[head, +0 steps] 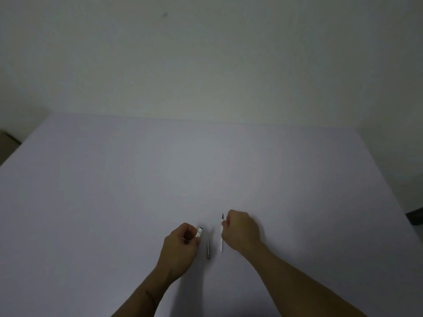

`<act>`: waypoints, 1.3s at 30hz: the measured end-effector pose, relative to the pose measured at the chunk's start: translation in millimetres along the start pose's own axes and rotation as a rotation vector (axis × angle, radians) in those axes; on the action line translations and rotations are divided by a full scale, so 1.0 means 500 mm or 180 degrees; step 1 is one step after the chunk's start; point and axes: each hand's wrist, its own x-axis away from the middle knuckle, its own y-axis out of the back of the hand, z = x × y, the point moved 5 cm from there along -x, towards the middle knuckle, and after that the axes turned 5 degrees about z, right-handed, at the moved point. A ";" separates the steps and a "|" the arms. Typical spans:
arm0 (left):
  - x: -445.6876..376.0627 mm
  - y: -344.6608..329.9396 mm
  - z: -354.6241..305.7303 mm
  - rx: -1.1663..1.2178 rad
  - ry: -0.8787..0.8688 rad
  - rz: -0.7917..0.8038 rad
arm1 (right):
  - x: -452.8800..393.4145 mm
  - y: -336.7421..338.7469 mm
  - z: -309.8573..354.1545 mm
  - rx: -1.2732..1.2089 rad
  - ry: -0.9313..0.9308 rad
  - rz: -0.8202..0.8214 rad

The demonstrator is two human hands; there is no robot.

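My left hand [180, 245] grips a short white tube-like pen part [199, 232], whose dark end pokes out past my fingers. My right hand [241, 229] pinches a thin white pen refill [221, 242] with a dark tip, held roughly upright over the table. Between the two hands a small grey tapered pen piece [208, 250] lies on the white table [206, 168]. Parts of both held pieces are hidden inside my curled fingers.
The white table stretches wide around my hands, with its far edge meeting a pale wall [206, 53]. A dark object [415, 217] shows past the table's right edge, and a brownish one [8, 138] past the left edge.
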 end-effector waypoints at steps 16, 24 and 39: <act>0.020 0.040 0.012 0.0052 -0.0087 -0.0103 | 0.010 -0.021 0.048 0.0773 -0.0022 0.0642; 0.035 0.057 0.019 0.0019 -0.0196 -0.0086 | 0.042 -0.029 0.051 0.0744 0.0046 0.0514; 0.057 0.066 0.030 0.0036 -0.0512 0.0134 | 0.098 0.065 0.121 -0.2162 0.0283 0.0044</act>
